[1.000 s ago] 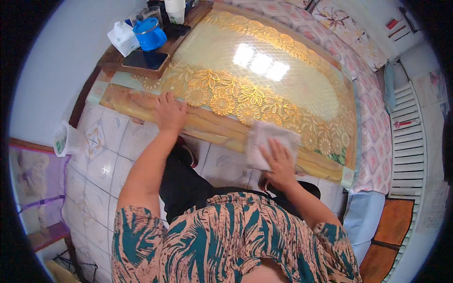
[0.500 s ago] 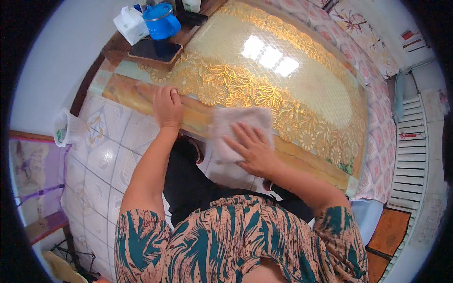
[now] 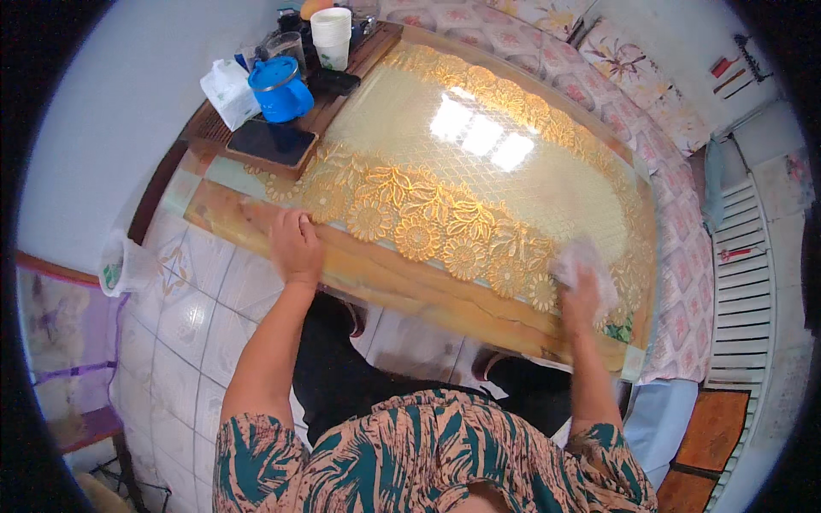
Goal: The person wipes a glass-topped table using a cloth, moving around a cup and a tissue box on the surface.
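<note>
Has open room across middle of surface (image 3: 428,282), between wooden tray (image 3: 325,111) at left and patterned cover (image 3: 684,256) past right edge. Rests left grip (image 3: 297,246) on near edge. With blurred right grip (image 3: 581,297) touches pale cloth (image 3: 583,258), showing beyond it, near right end. For both, cannot tell if clamped or apart.

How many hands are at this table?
2: the left hand at the near edge of the table; the right hand, blurred, on the pale cloth farther right. No others are visible.
</note>
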A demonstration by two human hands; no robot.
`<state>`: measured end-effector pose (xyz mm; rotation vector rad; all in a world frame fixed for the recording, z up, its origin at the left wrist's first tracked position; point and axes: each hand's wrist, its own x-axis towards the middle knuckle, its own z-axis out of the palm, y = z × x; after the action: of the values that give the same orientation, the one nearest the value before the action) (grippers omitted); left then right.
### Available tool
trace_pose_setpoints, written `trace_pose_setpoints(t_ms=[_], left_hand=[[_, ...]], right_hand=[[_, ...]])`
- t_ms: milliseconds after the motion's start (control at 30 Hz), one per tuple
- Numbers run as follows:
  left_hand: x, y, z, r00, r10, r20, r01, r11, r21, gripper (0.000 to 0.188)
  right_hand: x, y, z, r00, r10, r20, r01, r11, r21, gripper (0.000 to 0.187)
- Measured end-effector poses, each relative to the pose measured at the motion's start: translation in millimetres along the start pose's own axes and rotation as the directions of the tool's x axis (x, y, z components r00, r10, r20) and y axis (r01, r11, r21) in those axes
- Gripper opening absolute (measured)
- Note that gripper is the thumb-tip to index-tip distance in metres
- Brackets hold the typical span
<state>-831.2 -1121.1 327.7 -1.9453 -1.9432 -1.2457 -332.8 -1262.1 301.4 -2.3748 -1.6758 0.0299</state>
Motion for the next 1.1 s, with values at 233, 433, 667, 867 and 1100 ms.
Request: trace_pose_setpoints(t_ms=[233, 433, 667, 867, 1100], left_hand=[[-1.1, 11.6, -6.6, 0.997, -0.050, 0.055, 0.046, 0.997, 0.069, 0.010], [0.1, 7.4, 1.8, 0.999, -0.029, 0.024, 0.028, 0.999, 0.019, 0.010], [0.4, 1.7, -2.4, 0.997, -0.061, 0.051, 0.062, 0.998, -0.029, 0.013], [0.9, -10.4, -0.5, 0.997, -0.012, 0.076, 0.012, 1.000, -0.003, 0.015], [-2.2, 0.5, 8.5, 1.000, 0.011, -0.010, -0.012, 1.000, -0.025, 0.013]], right_hand=[[21.7, 46.5, -4.6, 0.753, 0.650, -0.102, -0.653, 0.718, -0.241, 0.065], [130.1, -112.4, 52.2, 0.992, -0.046, -0.118, 0.037, 0.996, -0.077, 0.066], [23.5, -324.2, 42.5, 0.715, -0.699, 0.031, 0.662, 0.690, 0.292, 0.074], [30.2, -225.1, 21.6, 0.842, -0.529, 0.110, 0.503, 0.842, 0.194, 0.069], [-32.4, 67.9, 4.5, 0.972, 0.202, -0.122, -0.207, 0.978, -0.023, 0.064]])
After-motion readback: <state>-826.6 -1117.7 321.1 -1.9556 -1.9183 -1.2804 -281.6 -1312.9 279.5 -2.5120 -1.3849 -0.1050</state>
